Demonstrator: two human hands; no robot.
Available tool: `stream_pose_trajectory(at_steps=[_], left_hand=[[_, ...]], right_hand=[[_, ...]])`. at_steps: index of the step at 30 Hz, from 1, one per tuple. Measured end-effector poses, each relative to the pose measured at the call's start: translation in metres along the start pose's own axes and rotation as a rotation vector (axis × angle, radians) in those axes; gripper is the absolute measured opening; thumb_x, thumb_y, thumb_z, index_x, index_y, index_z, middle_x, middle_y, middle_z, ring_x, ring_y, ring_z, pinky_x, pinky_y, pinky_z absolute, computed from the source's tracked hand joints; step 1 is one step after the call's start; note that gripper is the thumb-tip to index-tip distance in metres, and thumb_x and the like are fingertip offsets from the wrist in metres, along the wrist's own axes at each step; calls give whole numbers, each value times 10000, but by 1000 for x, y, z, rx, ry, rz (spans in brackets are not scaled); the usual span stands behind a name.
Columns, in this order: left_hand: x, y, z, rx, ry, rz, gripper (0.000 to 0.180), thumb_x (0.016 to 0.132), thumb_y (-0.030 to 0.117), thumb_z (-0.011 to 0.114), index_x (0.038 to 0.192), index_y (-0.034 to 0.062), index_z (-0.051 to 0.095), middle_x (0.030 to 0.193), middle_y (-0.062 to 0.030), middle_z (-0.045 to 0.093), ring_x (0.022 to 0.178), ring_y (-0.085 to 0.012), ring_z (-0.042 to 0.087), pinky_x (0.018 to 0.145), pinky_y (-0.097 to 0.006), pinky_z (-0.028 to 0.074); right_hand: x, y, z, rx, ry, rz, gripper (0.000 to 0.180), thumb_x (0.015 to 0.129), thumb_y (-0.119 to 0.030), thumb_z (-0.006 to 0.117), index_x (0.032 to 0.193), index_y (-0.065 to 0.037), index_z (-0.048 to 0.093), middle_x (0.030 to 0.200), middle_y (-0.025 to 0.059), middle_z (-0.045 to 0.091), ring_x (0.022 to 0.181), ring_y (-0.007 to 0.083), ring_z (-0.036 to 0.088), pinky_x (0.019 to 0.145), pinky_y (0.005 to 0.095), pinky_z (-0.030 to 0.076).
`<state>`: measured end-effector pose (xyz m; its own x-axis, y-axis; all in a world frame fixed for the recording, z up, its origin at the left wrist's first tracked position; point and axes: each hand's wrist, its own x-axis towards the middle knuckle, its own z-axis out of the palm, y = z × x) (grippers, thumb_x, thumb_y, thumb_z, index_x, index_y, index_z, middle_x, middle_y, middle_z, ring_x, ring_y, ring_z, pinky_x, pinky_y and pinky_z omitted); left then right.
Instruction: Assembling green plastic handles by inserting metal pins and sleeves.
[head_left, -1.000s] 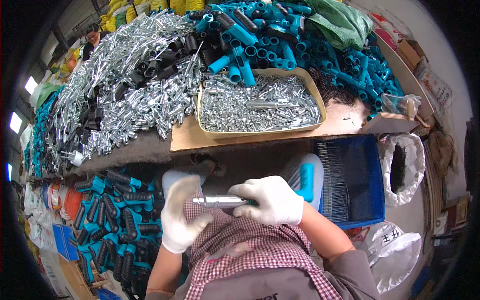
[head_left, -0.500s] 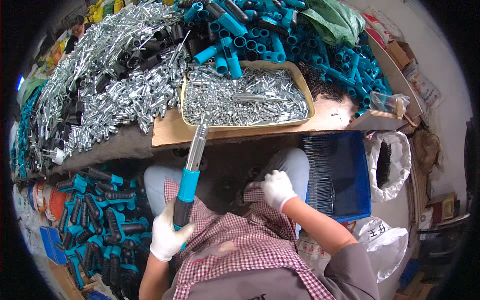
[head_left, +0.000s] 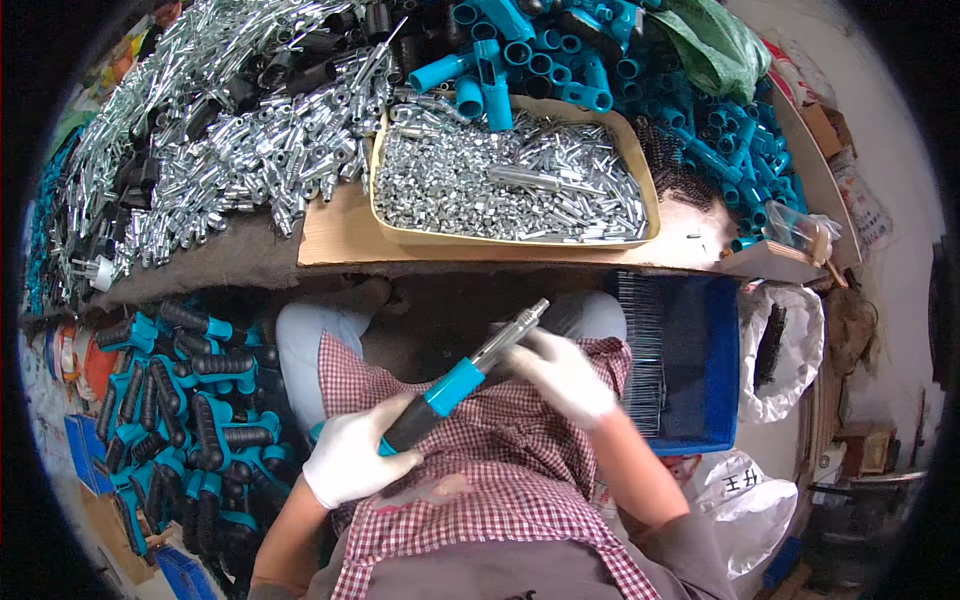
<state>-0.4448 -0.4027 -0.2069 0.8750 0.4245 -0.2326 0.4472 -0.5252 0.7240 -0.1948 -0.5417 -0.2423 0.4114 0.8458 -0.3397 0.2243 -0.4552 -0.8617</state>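
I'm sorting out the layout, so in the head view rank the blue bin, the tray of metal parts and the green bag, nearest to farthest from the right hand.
From the right hand:
1. Blue bin, just to its right.
2. Tray of metal parts, on the bench ahead.
3. Green bag, far back right.

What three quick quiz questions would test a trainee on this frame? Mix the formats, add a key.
1. True or false: the left hand grips the black end of the blue-and-black tool handle.
2. The right hand is at which part of it? A) black grip B) metal shaft C) neither
3. Fill in: the cardboard tray on the workbench holds small ____ metal parts.

Key: 1 true; 2 B; 3 silver.
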Motion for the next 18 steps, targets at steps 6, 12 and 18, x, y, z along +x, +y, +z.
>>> stream_pose_trajectory(at_steps=[6, 12, 18], left_hand=[[16, -23, 4, -503, -52, -227, 475, 930, 231, 587, 1330, -16, 520, 1010, -108, 642, 874, -145, 604, 824, -301, 503], [73, -27, 56, -383, -33, -31, 724, 890, 324, 675, 1437, -41, 371, 1248, -210, 608, 1100, -312, 628, 961, -360, 472], [64, -36, 56, -16, -18, -107, 548, 805, 234, 705, 1314, 94, 558, 1107, -180, 638, 1010, -365, 644, 893, -418, 522]], right_hand=[[134, 22, 123, 1298, 127, 273, 166, 899, -52, 579, 1039, 38, 575, 848, 138, 621, 708, 225, 617, 635, 365, 559], [270, 324, 169, 815, 198, 204, 210, 905, -134, 578, 1056, -41, 688, 972, 114, 697, 838, 275, 656, 755, 434, 546], [241, 414, 251, 329, -205, 611, 268, 936, -248, 545, 1042, -91, 735, 1028, 153, 722, 924, 275, 692, 796, 381, 537]])
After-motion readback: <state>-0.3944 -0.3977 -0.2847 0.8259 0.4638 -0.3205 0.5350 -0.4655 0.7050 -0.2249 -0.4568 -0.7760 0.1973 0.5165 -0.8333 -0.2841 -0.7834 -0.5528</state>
